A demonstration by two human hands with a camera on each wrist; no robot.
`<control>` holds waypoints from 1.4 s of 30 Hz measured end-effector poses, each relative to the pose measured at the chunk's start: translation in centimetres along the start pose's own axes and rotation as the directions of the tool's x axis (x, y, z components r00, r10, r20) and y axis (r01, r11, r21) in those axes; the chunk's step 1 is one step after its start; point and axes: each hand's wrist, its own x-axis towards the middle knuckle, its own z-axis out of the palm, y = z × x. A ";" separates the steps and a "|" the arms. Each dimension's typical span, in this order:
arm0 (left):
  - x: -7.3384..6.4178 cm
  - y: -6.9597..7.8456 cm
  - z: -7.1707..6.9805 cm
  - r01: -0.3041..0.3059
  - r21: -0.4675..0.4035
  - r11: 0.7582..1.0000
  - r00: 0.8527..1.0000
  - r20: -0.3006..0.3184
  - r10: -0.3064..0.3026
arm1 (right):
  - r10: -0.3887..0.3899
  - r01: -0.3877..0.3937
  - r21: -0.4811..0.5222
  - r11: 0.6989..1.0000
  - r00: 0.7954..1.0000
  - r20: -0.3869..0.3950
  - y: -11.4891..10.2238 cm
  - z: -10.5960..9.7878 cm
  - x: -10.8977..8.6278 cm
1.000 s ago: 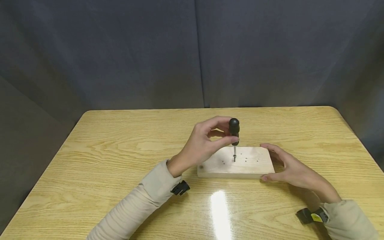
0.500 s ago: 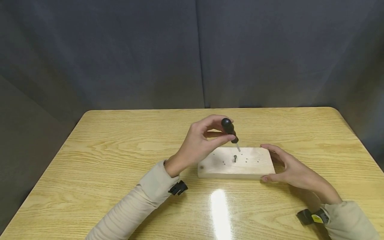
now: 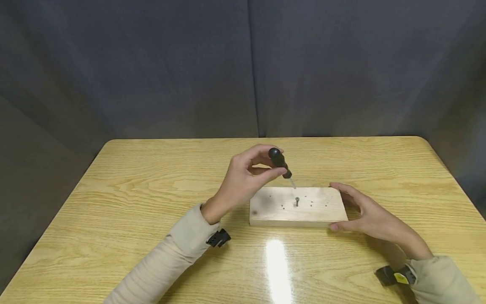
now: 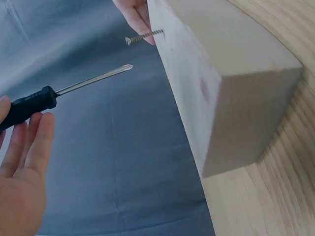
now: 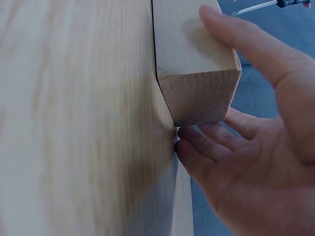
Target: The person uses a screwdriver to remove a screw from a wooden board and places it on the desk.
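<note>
Block (image 3: 303,214): on table (image 3: 152,181).
Screw (image 3: 297,202): upright, mid-block, threads exposed.
Screwdriver (image 3: 279,161): tilted above block, tip off screw.
Left hand (image 3: 241,175): thumb and fingertips pinching screwdriver.
Right hand (image 3: 366,215): thumb and fingers gripping block's right end.
Screw head: best met squarely, shaft in line, block steady.

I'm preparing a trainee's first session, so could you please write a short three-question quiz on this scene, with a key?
1. Which hand holds the screwdriver?
2. True or false: the screw stands partly out of the wooden block.
3. Choose one: the screwdriver's tip is (a) seated in the screw head, (b) clear of the screw, (c) resting on the block.

Key:
1. The left hand; the right hand holds one end of the block.
2. True; its thread shows.
3. (b); the left wrist view shows a gap.
</note>
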 end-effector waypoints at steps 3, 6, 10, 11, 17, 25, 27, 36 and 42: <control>-0.1 -0.1 -0.3 0.002 0.029 1.000 1.000 -0.015 -0.002 | 0.006 -0.006 0.007 1.000 1.000 0.000 0.0 0.1 0.1; -0.2 -0.2 -0.6 0.001 0.047 0.999 1.000 -0.030 0.001 | 0.008 -0.008 0.017 1.000 1.000 -0.002 -0.1 0.1 0.1; -0.4 -0.3 -0.8 0.017 0.050 0.999 0.999 -0.038 -0.015 | 0.000 0.001 0.019 1.000 1.000 -0.015 -0.4 0.0 0.1; -0.4 -0.2 -0.9 0.024 0.047 0.999 0.999 -0.038 -0.023 | -0.002 0.002 0.015 1.000 1.000 -0.020 -0.4 0.0 0.1; -0.4 -0.1 -1.3 0.070 0.014 0.997 0.997 -0.037 -0.070 | 0.007 -0.006 0.013 1.000 0.999 -0.049 -0.8 -0.3 0.0; -0.5 -0.2 -2.0 0.067 0.043 0.997 0.998 -0.012 -0.066 | -0.006 0.006 0.014 1.000 0.999 -0.053 -1.5 -0.6 0.0; -0.5 -0.2 -2.3 0.056 0.050 0.997 0.998 -0.012 -0.055 | -0.014 0.014 0.004 1.000 0.998 -0.055 -1.7 -0.8 0.1; -0.4 -0.3 -3.3 0.055 0.037 0.998 0.998 -0.037 -0.054 | -0.088 0.081 -0.060 0.995 0.989 -0.123 -2.9 -0.5 0.9; -0.5 -0.5 -3.8 0.049 0.058 0.997 0.998 -0.045 -0.046 | -0.151 0.145 -0.056 0.988 0.980 -0.129 -3.8 0.0 1.5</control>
